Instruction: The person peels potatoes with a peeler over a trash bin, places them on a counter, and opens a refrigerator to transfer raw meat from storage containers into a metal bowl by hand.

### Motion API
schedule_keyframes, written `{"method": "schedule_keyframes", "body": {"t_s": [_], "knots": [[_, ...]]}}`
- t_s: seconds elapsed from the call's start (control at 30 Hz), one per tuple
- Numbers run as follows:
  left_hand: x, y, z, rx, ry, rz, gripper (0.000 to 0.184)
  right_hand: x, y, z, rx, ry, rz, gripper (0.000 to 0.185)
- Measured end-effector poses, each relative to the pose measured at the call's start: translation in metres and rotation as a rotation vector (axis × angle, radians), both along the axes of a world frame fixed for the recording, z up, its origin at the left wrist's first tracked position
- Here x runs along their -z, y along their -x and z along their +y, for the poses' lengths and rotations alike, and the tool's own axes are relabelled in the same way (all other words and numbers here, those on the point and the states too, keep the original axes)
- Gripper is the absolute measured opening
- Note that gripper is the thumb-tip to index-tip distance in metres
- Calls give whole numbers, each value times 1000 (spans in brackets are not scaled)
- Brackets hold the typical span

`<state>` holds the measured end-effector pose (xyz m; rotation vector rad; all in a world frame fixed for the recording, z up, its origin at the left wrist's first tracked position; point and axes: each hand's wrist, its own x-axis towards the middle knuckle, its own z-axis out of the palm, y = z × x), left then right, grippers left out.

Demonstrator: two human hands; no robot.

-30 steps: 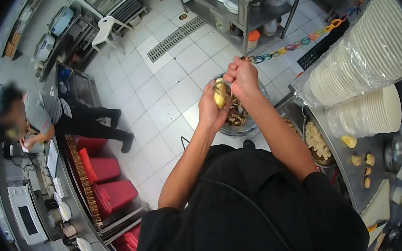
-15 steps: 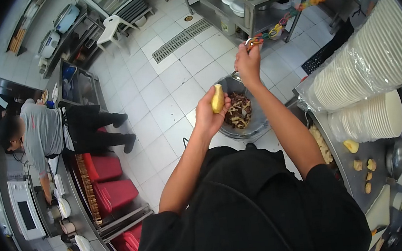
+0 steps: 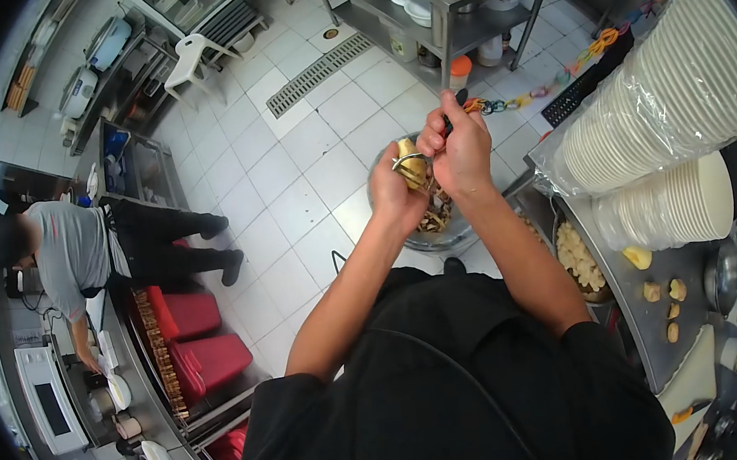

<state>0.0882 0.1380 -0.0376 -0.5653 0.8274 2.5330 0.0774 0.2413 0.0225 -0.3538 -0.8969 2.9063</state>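
"In the head view, where's the yellow vegetable [image 3: 414,173]?"

"Above the bin [image 3: 431,241], wrapped in the left hand [image 3: 392,188]; the right hand [image 3: 462,153] has its grip around a peeler [image 3: 460,96]."

"Handling?"

"Probably firm, light, slippery; best held round its near end."

Peelings [image 3: 433,220] lie in the bin [image 3: 434,240] ahead, pieces [image 3: 652,292] on the counter [image 3: 658,357] at right, tubs [image 3: 214,363] at left.
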Motion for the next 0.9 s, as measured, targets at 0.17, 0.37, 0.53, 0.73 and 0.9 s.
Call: {"method": "schedule_keyframes", "body": {"t_s": [0.17,0.37,0.53,0.73,0.9], "knots": [[-8,-4,7,-26,-15,0,34,1,-1,4,21,14,-9,24],[7,-4,5,-24,-46,47,33,18,4,6,18,-13,-48,25],[2,-6,7,-79,-66,-53,34,9,-1,3,42,-7,-65,29],[3,-9,7,-85,-64,-71,32,19,3,4,28,-46,-52,27],[2,-23,3,-16,178,32,31,38,26,6,96,-84,-76,21]]}}
